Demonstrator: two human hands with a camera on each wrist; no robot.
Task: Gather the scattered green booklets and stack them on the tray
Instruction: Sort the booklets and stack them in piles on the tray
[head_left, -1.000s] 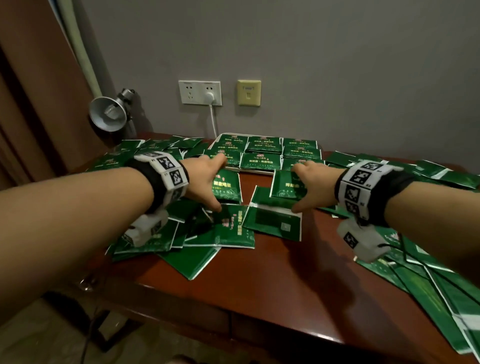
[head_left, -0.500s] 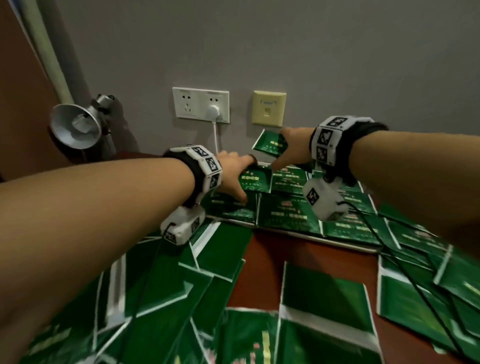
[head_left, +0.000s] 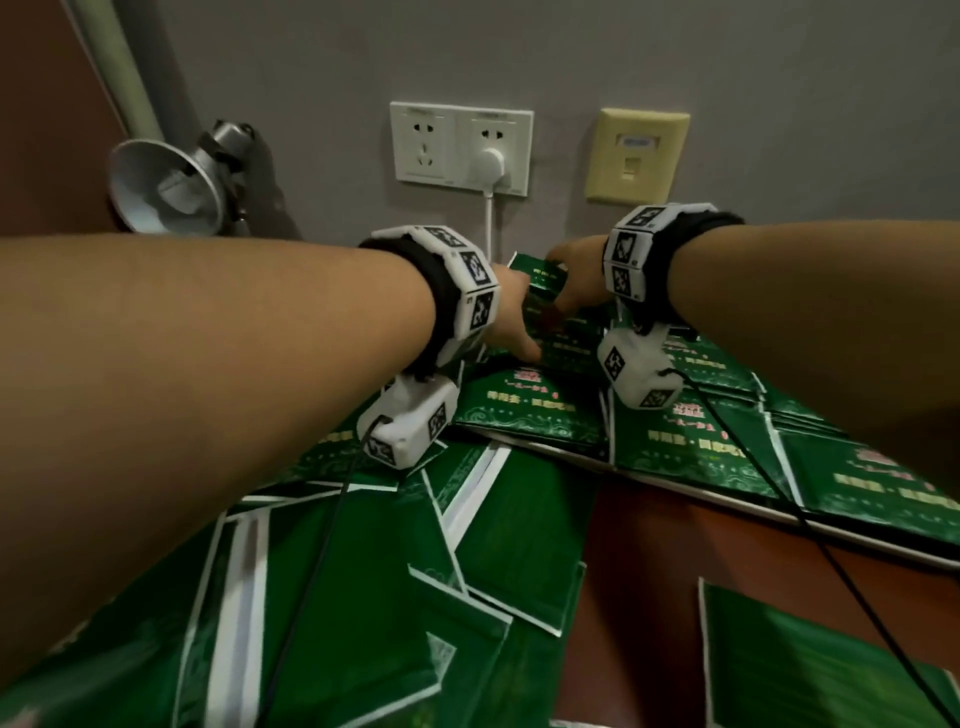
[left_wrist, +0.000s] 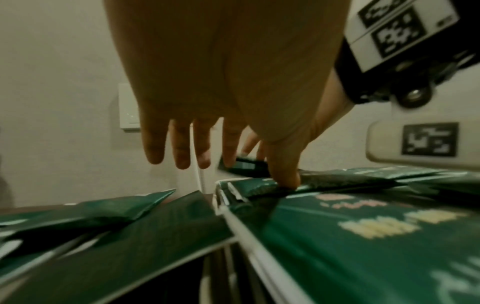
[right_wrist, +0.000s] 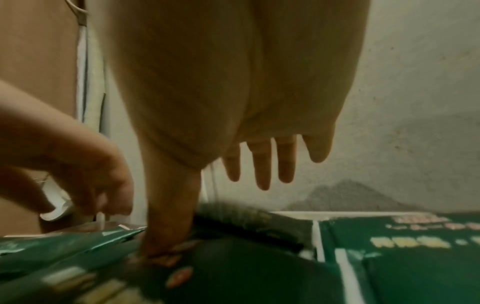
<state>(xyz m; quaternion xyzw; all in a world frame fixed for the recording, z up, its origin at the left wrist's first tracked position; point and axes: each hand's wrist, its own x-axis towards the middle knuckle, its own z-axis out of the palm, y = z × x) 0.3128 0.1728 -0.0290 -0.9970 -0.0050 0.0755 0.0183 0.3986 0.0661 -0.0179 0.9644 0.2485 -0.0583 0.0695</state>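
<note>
Green booklet (head_left: 540, 280) tilted, far edge raised toward wall, between thumbs of both loose, straight-fingered hands.

Pretty dim indoor light overall, kinda murky. The head view bends hard at the edges, and the near booklets (head_left: 332, 597) smear into blur. Both wrist views are darker, grainy and soft, with printed text unreadable and a shadow on the wall (right_wrist: 345, 195).

green booklets (head_left: 524, 410) — pale lettering, white-edged, red-brown table (head_left: 675, 540)
</note>
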